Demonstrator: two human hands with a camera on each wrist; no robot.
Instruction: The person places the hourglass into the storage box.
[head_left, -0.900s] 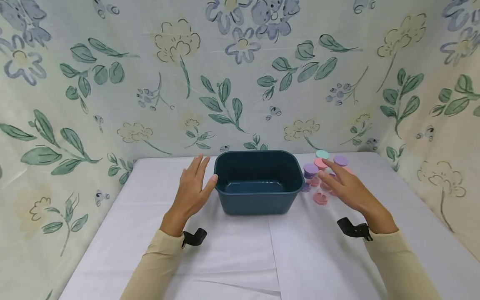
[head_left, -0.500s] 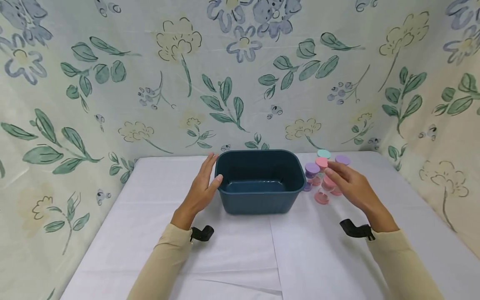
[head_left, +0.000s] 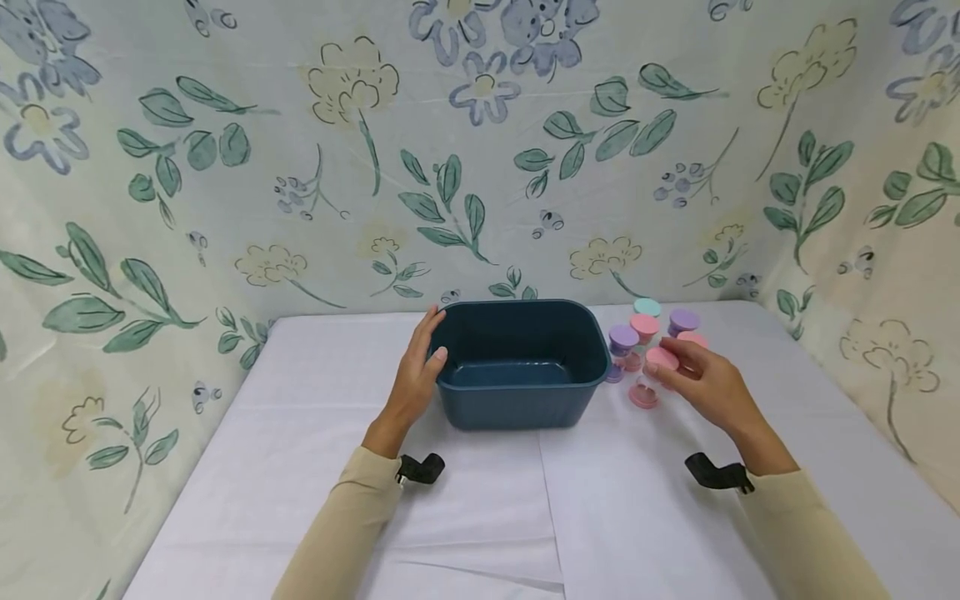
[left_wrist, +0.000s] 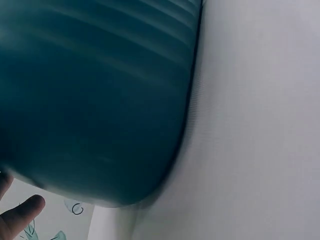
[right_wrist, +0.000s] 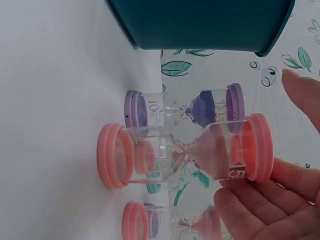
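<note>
A dark teal plastic bin (head_left: pixel 517 410) stands on the table in the head view. My left hand (head_left: pixel 412 379) is at its left end, fingers extended along the side and thumb by the rim. In the left wrist view, two fingertips (left_wrist: pixel 31 206) show beside the bin's wall (left_wrist: pixel 100 110). To the right of the bin, my right hand (head_left: pixel 712 387) reaches round the top of a pink-capped sand timer (right_wrist: pixel 212 150). That timer stands upright on the table. Fingers meet its top cap in the right wrist view, while the thumb (right_wrist: pixel 302 97) stays apart from it.
Other sand timers cluster behind: a purple one (head_left: pixel 623 337) near the bin, another purple (head_left: pixel 684 320), a turquoise-capped one (head_left: pixel 647 308) and more pink ones (head_left: pixel 645 327). White cloth (head_left: pixel 480 517) covers the table, with a floral curtain (head_left: pixel 450 167) behind.
My left hand has moved right and in against the bin's left end. My right hand has come lower and closer round the front pink sand timer. Bin and timers stand about where they were.
</note>
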